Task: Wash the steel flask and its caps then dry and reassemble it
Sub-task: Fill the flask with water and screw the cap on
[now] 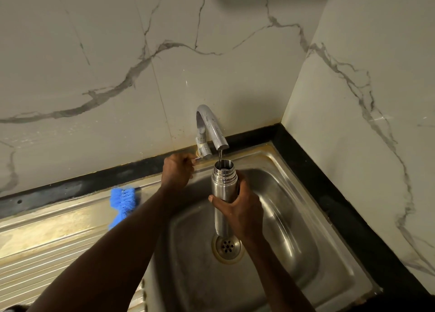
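The right hand (237, 208) is gripping the uncapped steel flask (222, 189), filling under the tap (211, 130); the left hand (176, 173) is pinching the tap lever (202, 157). Drying and reassembly are remaining.

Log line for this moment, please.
rinse | right hand holds uncapped flask under running tap | left hand on tap handle
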